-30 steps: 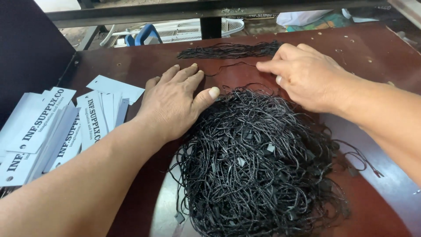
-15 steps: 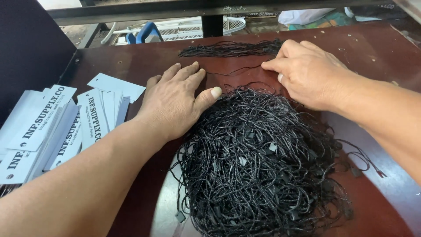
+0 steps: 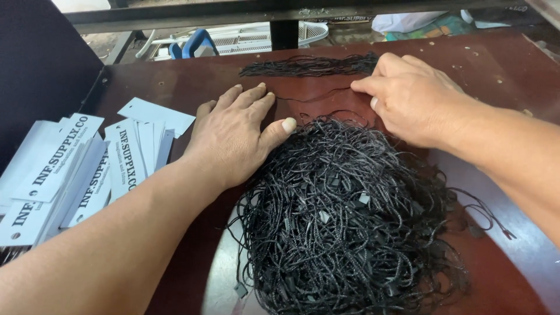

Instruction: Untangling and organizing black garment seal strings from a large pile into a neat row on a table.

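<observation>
A big tangled heap of black strings [image 3: 350, 216] with small plastic fasteners lies on a dark red-brown table [image 3: 496, 64]. My left hand [image 3: 239, 134] rests flat on the table, fingers together, its thumb touching the heap's upper left edge. My right hand [image 3: 408, 99] sits at the heap's upper right, its fingertips pinching one end of a single black string [image 3: 309, 97] that runs left toward my left fingertips. A straightened bundle of black strings [image 3: 309, 66] lies farther back.
Several white paper tags [image 3: 76, 169] with dark print are fanned out at the table's left. A dark panel [image 3: 41, 64] stands at the far left. Beyond the table's back edge are a metal frame [image 3: 286, 32] and a blue-and-white object [image 3: 198, 44].
My right hand has drawn a single string out of the heap and stretched it across the table between both hands. My left hand has stayed in place.
</observation>
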